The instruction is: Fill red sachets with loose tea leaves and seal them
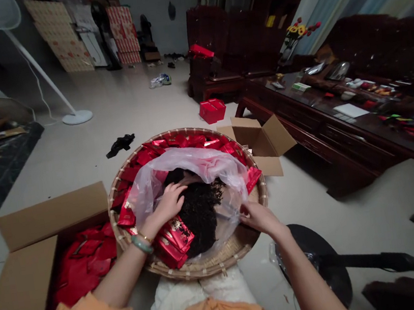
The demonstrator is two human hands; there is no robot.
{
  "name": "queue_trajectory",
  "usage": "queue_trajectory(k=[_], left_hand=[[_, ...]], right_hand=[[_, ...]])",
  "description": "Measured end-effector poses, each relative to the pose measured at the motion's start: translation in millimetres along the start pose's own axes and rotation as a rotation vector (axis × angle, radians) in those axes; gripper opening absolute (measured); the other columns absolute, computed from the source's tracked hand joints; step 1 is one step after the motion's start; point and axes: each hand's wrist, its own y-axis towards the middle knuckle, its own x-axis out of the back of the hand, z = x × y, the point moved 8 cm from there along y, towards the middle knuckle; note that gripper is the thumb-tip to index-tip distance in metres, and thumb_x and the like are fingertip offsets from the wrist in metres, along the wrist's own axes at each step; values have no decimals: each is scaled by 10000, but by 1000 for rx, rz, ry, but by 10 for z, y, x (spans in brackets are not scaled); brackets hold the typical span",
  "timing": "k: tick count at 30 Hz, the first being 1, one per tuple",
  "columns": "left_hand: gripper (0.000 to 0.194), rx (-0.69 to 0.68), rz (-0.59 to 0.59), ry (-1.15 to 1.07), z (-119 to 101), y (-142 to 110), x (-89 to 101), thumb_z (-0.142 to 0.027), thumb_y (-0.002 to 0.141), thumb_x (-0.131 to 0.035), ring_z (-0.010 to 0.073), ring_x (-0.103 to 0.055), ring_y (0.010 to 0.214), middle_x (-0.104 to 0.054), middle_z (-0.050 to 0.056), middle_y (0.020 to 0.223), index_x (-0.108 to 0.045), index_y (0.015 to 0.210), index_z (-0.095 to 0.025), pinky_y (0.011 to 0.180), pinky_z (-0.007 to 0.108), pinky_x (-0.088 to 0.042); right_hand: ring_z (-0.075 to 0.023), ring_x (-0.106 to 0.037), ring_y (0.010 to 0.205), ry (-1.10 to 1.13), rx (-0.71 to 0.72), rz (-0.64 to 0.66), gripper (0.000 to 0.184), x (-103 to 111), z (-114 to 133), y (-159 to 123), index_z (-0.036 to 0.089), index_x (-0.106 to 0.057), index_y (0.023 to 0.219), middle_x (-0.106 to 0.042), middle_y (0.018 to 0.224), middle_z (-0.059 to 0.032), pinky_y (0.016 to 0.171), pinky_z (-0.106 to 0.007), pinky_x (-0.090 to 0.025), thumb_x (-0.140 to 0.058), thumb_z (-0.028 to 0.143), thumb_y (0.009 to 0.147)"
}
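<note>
A round woven bamboo tray [240, 253] sits in front of me, over my lap. On it lies a clear plastic bag [192, 157], spread wide, with a heap of dark dried leaves [200, 217] that look like tea. Red foil packets [175, 241] surround the bag, some with leaf bits on top. My left hand [169, 201] rests over the leaves' left side, fingers stretched out and apart. At the bag's right edge, my right hand [256, 217] is closed in a pinch on the plastic. Its fingertips are partly hidden.
An open carton [33, 261] full of red packets stands at the left, another open carton [262, 142] behind the tray. A red box [212, 110] is on the floor. A dark wooden table [326, 128] runs along the right. A black round stand base [310, 263] lies near my right arm.
</note>
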Motion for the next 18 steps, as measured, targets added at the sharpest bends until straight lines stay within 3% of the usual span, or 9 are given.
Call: queue_trajectory(k=[2,5,8,12,15,18], left_hand=[[337,-3,3,-8,-73,-310,-3,-230,828,-438,246,-443,1165,-551,98,1205,-575,1135,-199,1027,450,-330],[388,-1,34,2,-321,-705,-141,-359,765,-573,286,-413,1175,-534,127,1214,-583,1110,-182,1019,463,-331],[582,-21,96,32,-689,-952,-458,-462,611,-714,347,-315,1257,-467,124,1302,-562,1121,-228,1042,531,-270],[473,54,122,128,-925,-995,-785,-355,591,-751,382,-285,1286,-448,122,1322,-589,1016,-225,1057,587,-188],[416,82,92,180,-949,-895,-804,-309,597,-745,386,-270,1300,-461,147,1311,-596,972,-207,1066,593,-143],[405,119,51,258,-900,-784,-722,-267,619,-722,373,-281,1303,-469,141,1316,-588,996,-205,1063,589,-145]], right_hand=[[-272,-599,844,-131,-90,-74,421,-58,-110,-192,168,-573,1005,-618,944,-134,668,-327,-444,-722,260,622],[-288,-565,950,-132,-50,-171,625,-174,-25,-270,124,-435,1214,-573,1048,-173,728,-354,-447,-687,233,653],[-269,-558,957,-92,7,-184,602,-252,123,-167,104,-380,1255,-590,1020,-157,782,-364,-434,-621,203,712],[-324,-512,1038,-186,-19,-107,297,-257,286,85,125,-544,1040,-616,994,-186,829,-419,-393,-569,233,764],[-332,-473,1109,-192,41,-4,236,-281,476,320,141,-589,1004,-617,1065,-192,895,-443,-340,-527,214,788],[-307,-531,1047,-172,43,64,260,-310,568,601,129,-606,1027,-632,1043,-194,878,-421,-355,-485,174,802]])
